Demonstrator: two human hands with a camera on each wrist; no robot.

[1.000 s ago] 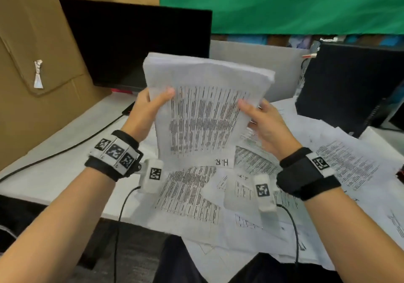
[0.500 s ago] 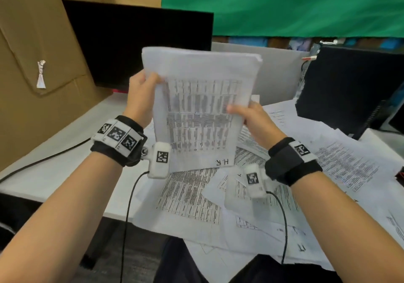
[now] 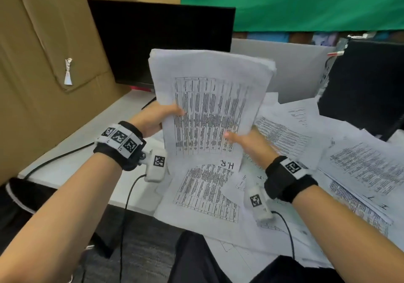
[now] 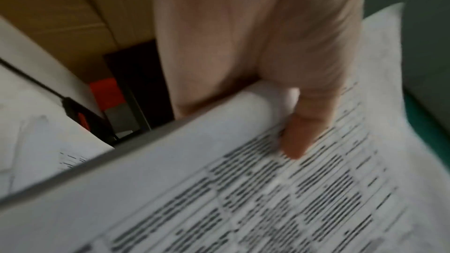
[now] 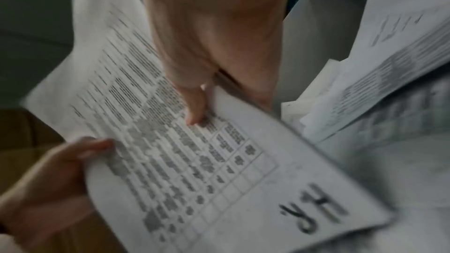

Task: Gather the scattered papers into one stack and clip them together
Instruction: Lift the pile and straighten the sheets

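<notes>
I hold a thick stack of printed papers (image 3: pixel 209 99) upright above the desk, its top sheet a table with "H.R" written near the lower edge. My left hand (image 3: pixel 157 118) grips the stack's left edge, thumb on the front sheet (image 4: pixel 294 141). My right hand (image 3: pixel 244 140) grips the lower right edge, thumb on the print (image 5: pixel 194 111). The other fingers of both hands are hidden behind the stack. In the right wrist view the stack (image 5: pixel 219 161) shows blurred, with the left hand (image 5: pixel 60 170) at its edge. Loose sheets (image 3: pixel 328 147) lie scattered on the desk. No clip is in view.
A black monitor (image 3: pixel 159 42) stands behind the stack, and a dark case (image 3: pixel 367 85) at the right. A cardboard wall (image 3: pixel 43 64) bounds the left side. A black cable (image 3: pixel 54 160) runs over the white desk (image 3: pixel 87 151). Sheets (image 3: pixel 207 195) overhang the near edge.
Both hands have slid down from the stack's upper sides to its lower part. The stack now stands taller above the hands and leans a little to the right.
</notes>
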